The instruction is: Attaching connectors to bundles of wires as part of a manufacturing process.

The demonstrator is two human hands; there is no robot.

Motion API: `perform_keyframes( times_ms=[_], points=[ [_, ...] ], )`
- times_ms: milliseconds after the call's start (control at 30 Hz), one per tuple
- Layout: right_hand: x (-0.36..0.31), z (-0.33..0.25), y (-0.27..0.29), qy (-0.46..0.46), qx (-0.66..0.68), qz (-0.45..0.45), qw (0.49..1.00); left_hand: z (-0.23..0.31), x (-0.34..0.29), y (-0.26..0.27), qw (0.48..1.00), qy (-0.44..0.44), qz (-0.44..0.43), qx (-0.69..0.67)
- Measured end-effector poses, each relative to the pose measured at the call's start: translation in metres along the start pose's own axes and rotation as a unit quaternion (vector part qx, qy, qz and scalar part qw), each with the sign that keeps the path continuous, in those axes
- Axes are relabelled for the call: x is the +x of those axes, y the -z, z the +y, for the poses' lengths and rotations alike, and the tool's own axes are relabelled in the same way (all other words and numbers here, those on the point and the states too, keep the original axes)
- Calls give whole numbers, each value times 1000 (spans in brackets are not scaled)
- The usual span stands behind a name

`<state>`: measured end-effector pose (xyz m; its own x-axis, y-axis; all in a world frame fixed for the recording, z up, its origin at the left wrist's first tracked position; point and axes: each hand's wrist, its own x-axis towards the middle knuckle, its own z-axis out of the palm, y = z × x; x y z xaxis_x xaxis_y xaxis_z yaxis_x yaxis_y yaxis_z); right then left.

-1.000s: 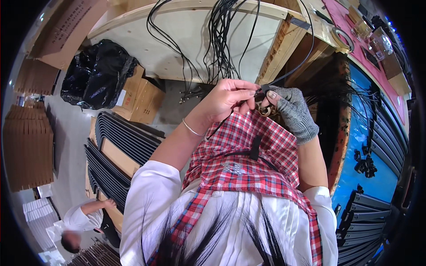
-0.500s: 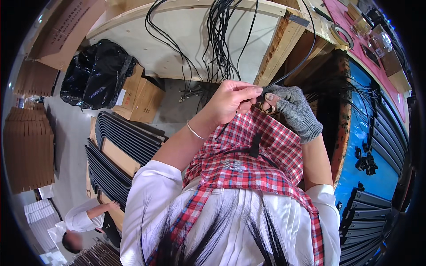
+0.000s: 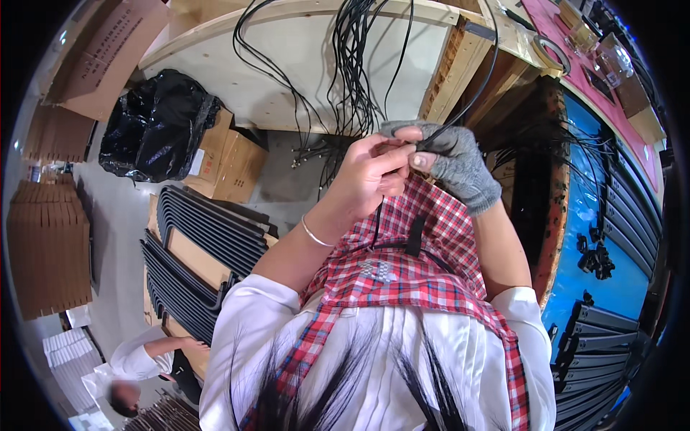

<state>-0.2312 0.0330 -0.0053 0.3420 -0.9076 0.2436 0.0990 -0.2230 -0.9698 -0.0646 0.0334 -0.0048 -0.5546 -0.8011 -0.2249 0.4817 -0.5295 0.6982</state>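
My left hand (image 3: 374, 172), bare with a bracelet at the wrist, pinches a thin black cable (image 3: 496, 44) in front of my chest. Against its fingertips is my right hand (image 3: 454, 164), in a grey fingerless glove, its fingers also closed on the cable. From the upper right the cable curves down into the right hand. A length of black cord (image 3: 377, 224) hangs below my left hand over the red checked apron (image 3: 374, 291). Whatever lies between the fingertips is hidden.
A bundle of black cables (image 3: 351, 61) hangs over a wood-framed white panel (image 3: 287, 54). Black curved tubes (image 3: 208, 226) are stacked at left, near a carton (image 3: 241, 169) and black plastic bag (image 3: 154, 126). Dark metal bars (image 3: 600, 345) lie on a blue surface (image 3: 564, 262). A person (image 3: 136, 359) works lower left.
My right hand has shifted left and slightly up, its fingers now reaching over my left fingertips. The tan loop seen beside it earlier no longer shows. The cable has swung slightly left.
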Motion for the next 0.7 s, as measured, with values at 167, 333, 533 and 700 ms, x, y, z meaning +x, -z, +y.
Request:
perform_keyframes(
  times_ms=[167,333,533,700],
  points=[
    [-1,5,-14,18,-7,50,999,4,-6,-2,1000,-21,15,-12],
    [3,12,-12,-44,-76,186,979,3,-2,0,936,-150,77,310],
    [23,-3,0,-43,-297,156,941,6,20,12,636,-357,73,680],
    [12,-8,19,-127,-311,36,941,-1,13,15,812,-256,-16,524]
  ],
)
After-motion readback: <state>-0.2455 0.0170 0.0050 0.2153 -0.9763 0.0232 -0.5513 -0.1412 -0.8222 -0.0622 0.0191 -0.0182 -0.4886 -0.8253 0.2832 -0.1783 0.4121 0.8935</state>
